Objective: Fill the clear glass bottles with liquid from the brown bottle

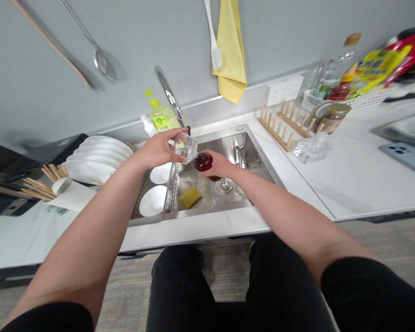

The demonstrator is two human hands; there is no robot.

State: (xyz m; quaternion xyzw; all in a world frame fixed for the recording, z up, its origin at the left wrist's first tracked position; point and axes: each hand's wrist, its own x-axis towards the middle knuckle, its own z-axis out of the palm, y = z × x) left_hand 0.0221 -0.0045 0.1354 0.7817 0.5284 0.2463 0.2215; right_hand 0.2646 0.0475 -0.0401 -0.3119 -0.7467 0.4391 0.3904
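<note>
Over the sink [263, 168], my left hand [161, 150] is closed around a clear square container [186, 146], which lies tilted on its side. My right hand [218, 163] grips a dark red-brown bottle [204, 162], its top end turned toward the container. The two meet or nearly meet; I cannot tell whether they touch. Below them on the sink floor lies a yellow-green sponge [190, 197], left of the round drain strainer [224, 186].
White bowls [153, 201] sit in a rack left of the sink, with stacked white plates [97, 159] beyond. A soap bottle [163, 115] and the faucet [171, 94] stand behind. On the right are a wooden rack [283, 129], a jar [334, 117] and a phone [406, 157].
</note>
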